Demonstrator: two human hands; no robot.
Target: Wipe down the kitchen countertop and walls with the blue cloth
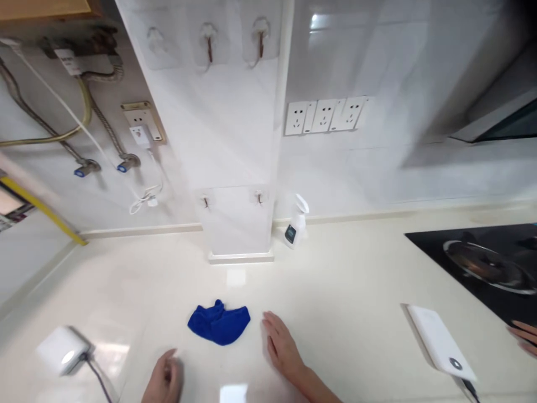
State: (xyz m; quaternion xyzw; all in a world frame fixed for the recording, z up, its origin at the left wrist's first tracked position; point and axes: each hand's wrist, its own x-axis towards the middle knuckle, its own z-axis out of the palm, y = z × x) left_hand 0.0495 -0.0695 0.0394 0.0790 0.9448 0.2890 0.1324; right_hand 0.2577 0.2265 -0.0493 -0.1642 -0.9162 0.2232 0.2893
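Note:
A crumpled blue cloth [220, 323] lies on the pale countertop [344, 291]. My left hand [161, 378] rests near the counter's front, left of the cloth and apart from it; its fingers are loosely curled, one stretched forward, with nothing seen in them. To the right of the cloth, my right hand [284, 344] lies on the counter with its fingers extended toward the cloth, not touching it. A white spray bottle [296, 224] stands behind, against the wall beside the pillar.
At right are a white power bank [438, 338] with a cable, a black gas hob [432, 246], and another person's hand [525, 336] at the frame edge. A white device [62, 350] with a cord sits at left. A white pillar [239, 224] with hooks juts over the counter.

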